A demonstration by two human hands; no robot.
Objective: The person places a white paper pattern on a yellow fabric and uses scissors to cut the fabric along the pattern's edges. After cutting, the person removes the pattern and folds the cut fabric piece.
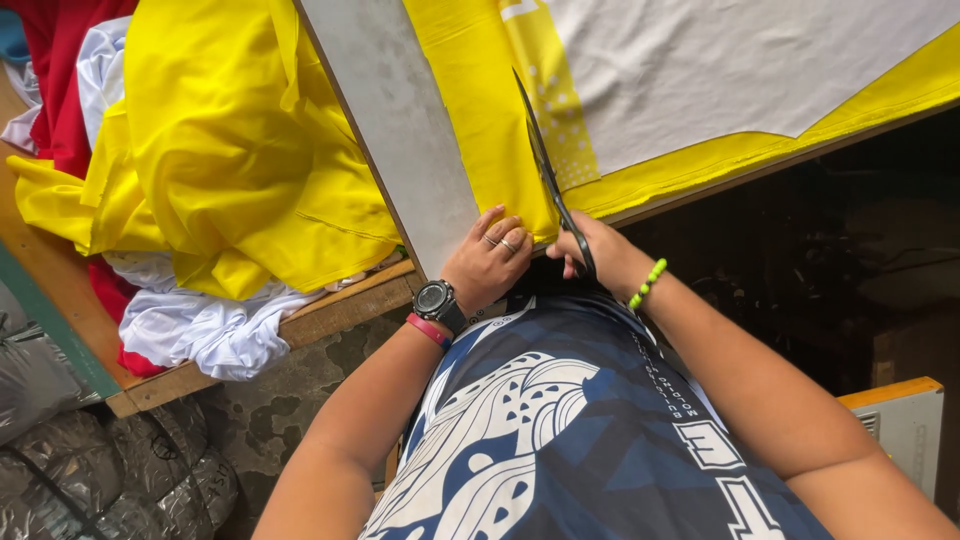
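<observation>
A yellow and white printed fabric (640, 90) lies spread on a grey table top (400, 110). My right hand (590, 250) grips long black scissors (545, 170), whose blades point away from me along the yellow strip. My left hand (487, 262), with rings, a black watch and a red band on the wrist, presses flat on the near edge of the yellow fabric just left of the scissors. A green bead bracelet sits on my right wrist.
A heap of yellow cloth (230, 140) with red and white pieces (200, 330) lies on a wooden bench (330, 310) to the left. Grey plastic bags (90, 470) sit on the floor below. A dark space and a grey box (905, 425) are on the right.
</observation>
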